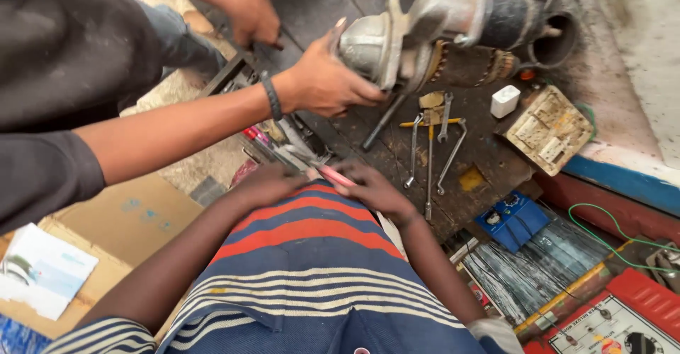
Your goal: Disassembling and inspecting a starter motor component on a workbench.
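Observation:
My left hand [268, 182] and my right hand [375, 189] meet at the near edge of a dark workbench [489, 163], just above my striped shirt. Both curl around a slim pink-handled tool [338, 177] lying between them; its metal end disappears under my left fingers. Above them a co-worker's hand [322, 85] with a dark wristband grips the grey end of a large starter motor [425, 35] held over the bench. The co-worker's other hand [251, 17] rests on a dark frame at the back left.
Several wrenches [432, 148] and a yellow-handled tool lie on the bench to the right of my hands. A white box [505, 101], a worn beige plate [549, 128], a blue meter [511, 219], a red charger [623, 318] and a green wire [602, 244] lie right. Cardboard [134, 219] lies left.

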